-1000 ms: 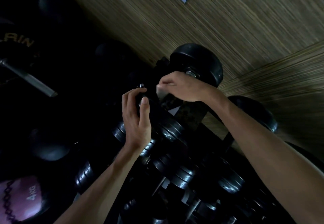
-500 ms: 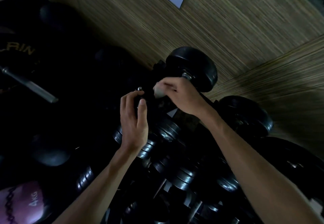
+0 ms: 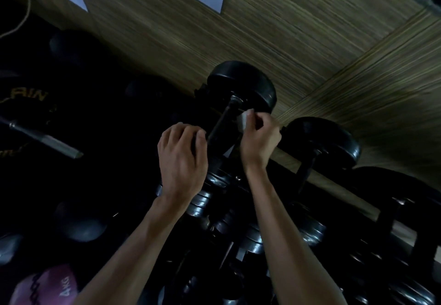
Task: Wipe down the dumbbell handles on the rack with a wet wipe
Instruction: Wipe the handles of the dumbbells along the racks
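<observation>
1. Mid-wipe on the top dumbbell point(image 3: 235, 116) of the rack point(image 3: 358, 199), with the wet wipe point(image 3: 242, 121) pinched in the closed grip of the right hand point(image 3: 259, 138) and pressed to the right side of the dark handle point(image 3: 220, 127), just below the far black head.
2. Left hand point(image 3: 180, 159) curled over the near end of the same dumbbell, apparently steadying it; what lies under the fingers lost in shadow.
3. Wipe at the far end of the handle, just beyond the fingertips, touching the bar; most of the bar bare between the two hands.
4. Next, by the look of it: a stroke down the handle toward the left hand, grip kept firm, then on to the chrome-plated dumbbells point(image 3: 202, 202) lower on the rack.
</observation>
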{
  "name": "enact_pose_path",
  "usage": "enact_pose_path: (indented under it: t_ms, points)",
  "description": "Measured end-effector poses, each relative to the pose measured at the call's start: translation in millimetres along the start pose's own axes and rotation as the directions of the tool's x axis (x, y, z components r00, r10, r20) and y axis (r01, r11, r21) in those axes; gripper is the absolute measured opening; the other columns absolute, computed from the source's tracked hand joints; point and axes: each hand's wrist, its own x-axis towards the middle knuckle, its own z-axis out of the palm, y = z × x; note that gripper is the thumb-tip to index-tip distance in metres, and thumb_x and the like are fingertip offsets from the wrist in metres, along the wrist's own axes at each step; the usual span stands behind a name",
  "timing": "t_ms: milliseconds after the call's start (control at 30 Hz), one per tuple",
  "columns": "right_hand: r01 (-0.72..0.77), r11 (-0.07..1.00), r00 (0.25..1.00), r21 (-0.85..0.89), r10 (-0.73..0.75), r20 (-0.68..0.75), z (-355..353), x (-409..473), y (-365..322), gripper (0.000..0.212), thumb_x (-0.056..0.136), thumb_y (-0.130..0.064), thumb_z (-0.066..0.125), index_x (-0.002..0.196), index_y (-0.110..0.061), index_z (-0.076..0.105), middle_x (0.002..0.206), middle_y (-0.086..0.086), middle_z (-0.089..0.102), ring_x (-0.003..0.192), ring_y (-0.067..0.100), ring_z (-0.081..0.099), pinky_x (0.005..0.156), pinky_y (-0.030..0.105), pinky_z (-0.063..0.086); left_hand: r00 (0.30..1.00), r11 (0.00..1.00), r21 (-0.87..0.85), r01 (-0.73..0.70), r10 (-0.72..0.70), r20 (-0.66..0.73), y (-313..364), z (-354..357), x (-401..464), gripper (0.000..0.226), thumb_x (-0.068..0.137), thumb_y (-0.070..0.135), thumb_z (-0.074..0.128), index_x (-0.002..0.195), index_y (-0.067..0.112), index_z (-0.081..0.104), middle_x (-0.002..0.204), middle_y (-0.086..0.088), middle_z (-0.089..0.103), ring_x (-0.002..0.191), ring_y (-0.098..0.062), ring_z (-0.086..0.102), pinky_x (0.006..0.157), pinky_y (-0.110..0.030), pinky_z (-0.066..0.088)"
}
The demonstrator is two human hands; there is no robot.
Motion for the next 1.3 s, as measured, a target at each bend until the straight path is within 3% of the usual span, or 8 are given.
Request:
enact_pose_path:
  t_ms: [133, 367, 567, 733, 933, 1133, 1200, 1300]
  points:
    - [0.029, 0.999, 0.997, 0.025, -0.031, 0.064, 11.8, -8.6, -1.4, 0.019, 0.096, -0.018, 0.064, 0.086, -0.004, 0.071, 0.072, -0.006, 0.069, 0.064, -0.006, 0.063, 0.060, 0.004, 0.041, 1.000, 1.000, 0.009, -0.017, 0.017, -0.011, -0.4, -0.1, 1.1, 0.045, 0.104, 0.032, 0.033, 0.099, 0.011, 0.072, 0.101, -0.002, 0.070, 0.106, -0.023, 0.062, 0.098, -0.044, 0.044]
    - [-0.059, 0.995, 0.883, -0.077, 0.088, 0.460, -14.7, -14.4, 16.6, 0.020, 0.092, -0.028, 0.069, 0.073, -0.019, 0.070, 0.063, -0.011, 0.068, 0.061, 0.000, 0.065, 0.059, 0.016, 0.045, 1.000, 1.000, -0.007, 0.001, -0.001, -0.007, -0.2, 1.9, 1.0, 0.044, 0.103, 0.033, 0.031, 0.094, 0.014, 0.070, 0.096, 0.002, 0.069, 0.102, -0.020, 0.061, 0.096, -0.039, 0.042]
    - [0.008, 0.999, 0.988, 0.036, -0.014, 0.154, -4.3, 10.8, -7.8, 0.019, 0.095, -0.018, 0.064, 0.079, -0.009, 0.070, 0.067, -0.013, 0.067, 0.065, -0.006, 0.064, 0.061, 0.004, 0.044, 1.000, 1.000, -0.007, 0.002, -0.002, 0.009, -0.5, 0.8, 1.3, 0.045, 0.103, 0.034, 0.031, 0.094, 0.014, 0.070, 0.093, 0.004, 0.068, 0.100, -0.018, 0.061, 0.096, -0.040, 0.042]
    - [0.014, 1.000, 0.959, 0.016, -0.018, 0.284, -4.4, -2.1, -5.4, 0.017, 0.094, -0.016, 0.066, 0.079, -0.009, 0.068, 0.066, -0.010, 0.067, 0.061, -0.006, 0.063, 0.059, 0.006, 0.043, 1.000, 1.000, -0.013, 0.011, -0.011, -0.001, -0.4, 0.9, 0.8, 0.043, 0.102, 0.033, 0.033, 0.094, 0.014, 0.071, 0.094, 0.003, 0.068, 0.101, -0.021, 0.062, 0.096, -0.044, 0.043]
    - [-0.115, 0.990, 0.801, -0.083, 0.142, 0.581, -20.3, -20.3, 15.6, 0.021, 0.091, -0.034, 0.070, 0.078, -0.017, 0.072, 0.073, -0.004, 0.073, 0.071, 0.009, 0.069, 0.073, 0.032, 0.058, 0.998, 0.998, -0.016, 0.057, -0.057, 0.019, -5.3, 4.4, 0.5, 0.045, 0.102, 0.038, 0.031, 0.094, 0.018, 0.070, 0.098, 0.002, 0.068, 0.104, -0.022, 0.061, 0.097, -0.045, 0.041]
    - [0.067, 0.998, 0.974, -0.017, -0.062, 0.217, -1.4, 6.0, -4.8, 0.012, 0.093, -0.018, 0.068, 0.086, -0.010, 0.071, 0.074, -0.007, 0.068, 0.067, -0.003, 0.064, 0.063, 0.007, 0.044, 0.999, 0.998, -0.035, 0.052, -0.052, 0.002, -4.0, 4.2, 0.0, 0.043, 0.102, 0.034, 0.033, 0.093, 0.017, 0.071, 0.095, 0.003, 0.068, 0.104, -0.021, 0.061, 0.099, -0.043, 0.041]
    - [0.171, 0.984, 0.955, -0.047, -0.154, 0.253, 2.3, 5.9, -1.3, 0.013, 0.092, -0.016, 0.068, 0.080, -0.011, 0.067, 0.076, 0.000, 0.070, 0.066, 0.000, 0.063, 0.062, 0.005, 0.042, 0.999, 0.998, -0.040, 0.045, -0.045, -0.006, -4.9, 5.5, 0.4, 0.043, 0.102, 0.033, 0.033, 0.092, 0.016, 0.071, 0.094, 0.003, 0.069, 0.104, -0.022, 0.062, 0.099, -0.044, 0.041]
    - [0.268, 0.962, 0.837, -0.050, -0.207, 0.506, -4.0, -2.3, 9.9, 0.016, 0.091, -0.020, 0.070, 0.077, -0.012, 0.067, 0.074, 0.000, 0.068, 0.064, 0.003, 0.062, 0.062, 0.009, 0.044, 0.999, 0.998, -0.039, 0.049, -0.050, -0.019, -5.2, 6.3, 0.3, 0.043, 0.102, 0.032, 0.033, 0.092, 0.015, 0.071, 0.095, 0.001, 0.069, 0.104, -0.023, 0.062, 0.098, -0.043, 0.042]
